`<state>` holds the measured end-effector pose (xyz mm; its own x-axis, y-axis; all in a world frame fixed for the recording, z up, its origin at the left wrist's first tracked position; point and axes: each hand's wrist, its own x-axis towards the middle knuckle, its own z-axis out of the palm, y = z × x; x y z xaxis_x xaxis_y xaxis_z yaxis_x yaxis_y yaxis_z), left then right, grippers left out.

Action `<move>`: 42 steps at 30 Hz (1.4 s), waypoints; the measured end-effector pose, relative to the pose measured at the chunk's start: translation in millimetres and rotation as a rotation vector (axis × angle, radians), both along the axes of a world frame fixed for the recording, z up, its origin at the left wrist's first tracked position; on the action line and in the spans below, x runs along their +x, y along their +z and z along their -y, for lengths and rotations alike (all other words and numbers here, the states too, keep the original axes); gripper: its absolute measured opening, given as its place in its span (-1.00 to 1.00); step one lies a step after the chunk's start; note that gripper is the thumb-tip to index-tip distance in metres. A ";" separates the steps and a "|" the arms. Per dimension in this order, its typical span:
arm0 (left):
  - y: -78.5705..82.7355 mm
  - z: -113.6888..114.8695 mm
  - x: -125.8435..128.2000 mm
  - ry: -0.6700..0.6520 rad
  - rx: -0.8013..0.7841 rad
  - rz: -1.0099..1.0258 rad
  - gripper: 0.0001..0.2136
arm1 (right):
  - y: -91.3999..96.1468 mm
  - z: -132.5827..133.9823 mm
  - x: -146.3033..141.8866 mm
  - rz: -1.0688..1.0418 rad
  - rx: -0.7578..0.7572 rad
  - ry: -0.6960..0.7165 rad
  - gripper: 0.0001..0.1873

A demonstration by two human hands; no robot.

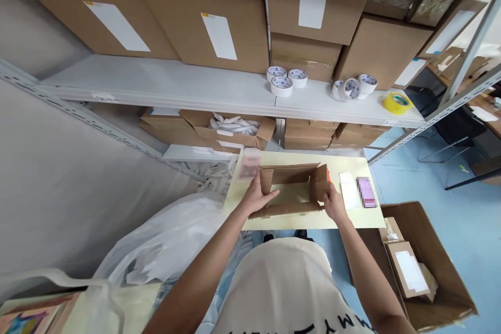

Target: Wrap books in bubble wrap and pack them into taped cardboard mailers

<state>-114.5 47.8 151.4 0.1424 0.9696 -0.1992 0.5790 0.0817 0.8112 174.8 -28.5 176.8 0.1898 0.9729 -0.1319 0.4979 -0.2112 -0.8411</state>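
A small brown cardboard box with its flaps up is held over the pale yellow tabletop. Pale yellow shows through its middle, as if both top and bottom were open. My left hand grips the left end, thumb reaching over the near wall into the opening. At the right end, my right hand is closed on the near corner, its fingertips partly hidden. Just beyond that hand a small orange thing peeks out behind the flap; its kind cannot be made out.
White paper and a purple packet lie at the table's right. A large carton holding smaller boxes stands on the floor at right. Ahead, a grey shelf carries cartons, white tape rolls and yellow tape. Plastic bags lie left.
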 end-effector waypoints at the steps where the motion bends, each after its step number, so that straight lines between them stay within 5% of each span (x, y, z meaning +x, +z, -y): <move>1: -3.7 -3.9 1.5 -0.018 -0.006 -0.020 0.14 | -5.2 -1.7 -3.4 0.008 -0.019 0.007 -0.74; 6: -23.1 -15.4 -5.4 -0.092 -0.112 -0.037 0.01 | -17.0 -10.8 -19.9 0.164 -0.131 -0.004 -0.80; 11: -35.6 -9.1 -29.7 -0.170 -0.013 -0.031 -0.17 | -11.4 -1.9 -11.7 -0.208 -0.232 -0.019 -0.75; 14: -33.1 -10.5 -30.7 -0.171 0.025 -0.120 -0.18 | -6.4 -4.3 -5.4 -0.319 -0.264 -0.066 -0.73; 19: -11.3 -30.8 -8.5 -0.259 -0.027 -0.321 -0.11 | -8.9 -22.1 -4.4 -0.160 -0.295 -0.080 -0.57; 23: 1.3 -46.9 2.3 -0.287 -0.130 -0.400 -0.10 | -18.0 -27.5 -10.9 0.044 -0.130 0.074 -0.36; 27: -5.6 -48.9 2.1 -0.244 -0.143 -0.337 -0.11 | -27.4 -25.6 -21.0 0.163 -0.070 0.248 -0.33; 31: -24.1 -34.8 -9.2 -0.174 -0.019 -0.199 -0.16 | -34.5 -24.4 -15.9 0.175 -0.108 0.309 -0.32; 37: -44.8 7.0 -56.4 -0.237 0.063 0.102 -0.20 | -41.0 -26.0 16.6 0.154 -0.121 0.634 0.10; 40: -46.3 21.8 -63.6 -0.241 0.117 0.120 -0.16 | -45.9 -31.5 20.8 0.147 -0.048 0.541 -0.16; 42: -46.6 23.5 -56.4 -0.173 0.148 0.117 -0.30 | -49.5 -38.5 18.2 0.137 -0.017 0.416 -0.42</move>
